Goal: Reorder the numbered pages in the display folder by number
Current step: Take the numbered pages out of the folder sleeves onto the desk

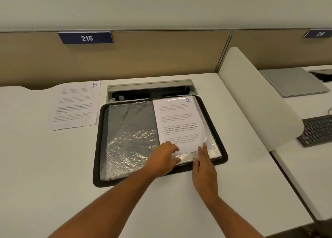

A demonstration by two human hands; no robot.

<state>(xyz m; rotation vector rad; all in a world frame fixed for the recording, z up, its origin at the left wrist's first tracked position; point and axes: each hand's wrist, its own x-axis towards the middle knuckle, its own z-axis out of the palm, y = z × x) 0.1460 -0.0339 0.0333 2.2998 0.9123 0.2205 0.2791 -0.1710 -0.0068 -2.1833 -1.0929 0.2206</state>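
Note:
The black display folder (98, 144) lies open on the desk, its left side showing an empty shiny plastic sleeve (131, 138). On the right side lies the page marked 2 (179, 122), partly in its sleeve. My left hand (164, 156) pinches the page's lower left corner with curled fingers. My right hand (203, 167) rests flat, fingers straight, on the sleeve's lower edge beside the page's bottom right corner. A loose page marked 5 (75, 106) lies on the desk left of the folder.
A grey cable tray (150, 86) with its lid up sits right behind the folder. A white curved divider (255, 97) borders the desk on the right; beyond it are a black keyboard (318, 129) and a shut laptop (292, 81). A beige partition wall runs along the back.

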